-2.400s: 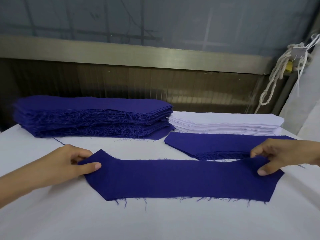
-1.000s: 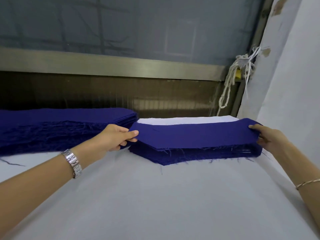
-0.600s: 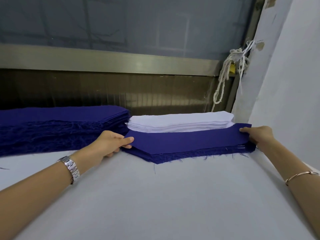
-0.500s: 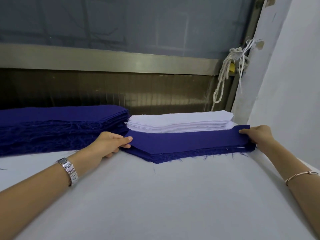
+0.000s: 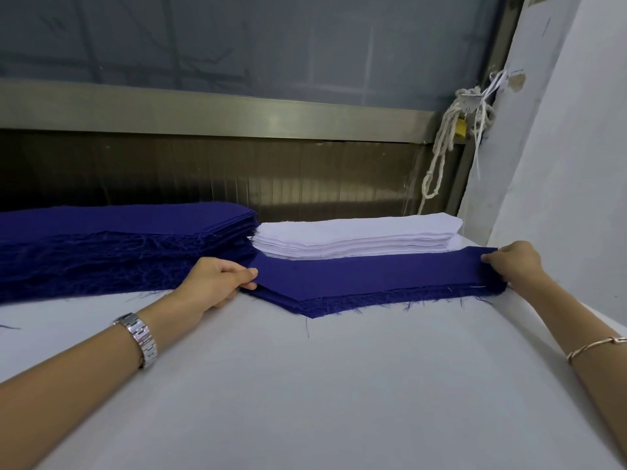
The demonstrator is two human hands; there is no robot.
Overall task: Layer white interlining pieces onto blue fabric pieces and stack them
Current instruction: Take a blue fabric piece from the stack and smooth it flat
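The step in hand looks like setting a blue piece [image 5: 373, 274] squarely on the low blue pile [image 5: 339, 305] in the middle right of the frame, just in front of the white pile [image 5: 356, 237]. The left hand [image 5: 217, 283] grasps the pointed left end of that piece, thumb on top and fingers curled below. The right hand [image 5: 512, 262] pinches the right end near the far corner. The piece lies stretched between them, flat on the pile.

To do it well, both ends should come down together with light tension, so that no fold forms in the middle. The slanted left tip and the frayed near edge are the best guides and should match those of the pieces beneath. The grip should be let go only once the cloth lies flat. A sideways slip then would likely drag the loose layers under it.

The far edge runs right against the white pile, so the hands should stay low and not push it back. The tall blue pile [image 5: 118, 245] at the left of the frame stands just beside the left hand and needs no touching.
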